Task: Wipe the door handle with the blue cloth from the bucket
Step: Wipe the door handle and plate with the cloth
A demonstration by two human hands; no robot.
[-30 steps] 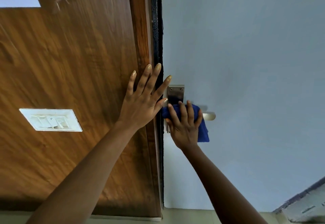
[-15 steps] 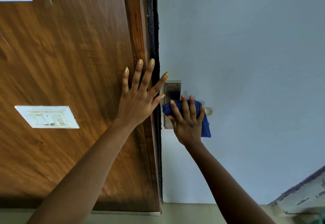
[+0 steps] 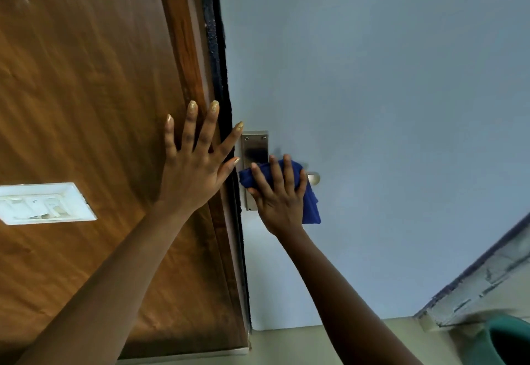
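A metal door handle (image 3: 313, 177) with a steel backplate (image 3: 254, 149) sits on the pale grey door (image 3: 387, 92). My right hand (image 3: 279, 195) presses the blue cloth (image 3: 311, 207) over the lever, so only the lever's rounded tip shows at the right. The cloth hangs down below my fingers. My left hand (image 3: 195, 164) lies flat with fingers spread on the brown wooden panel (image 3: 86, 92), just left of the door edge, holding nothing.
A white switch plate (image 3: 43, 203) is set into the wooden panel at the left. A dark gap (image 3: 218, 63) runs between panel and door. A green bucket rim (image 3: 507, 339) shows at the bottom right, below a worn white ledge (image 3: 487, 278).
The view has drifted, bringing the bucket rim into sight. My right hand with the cloth has slid slightly right along the lever, hiding more of it. My left hand stays flat on the wood.
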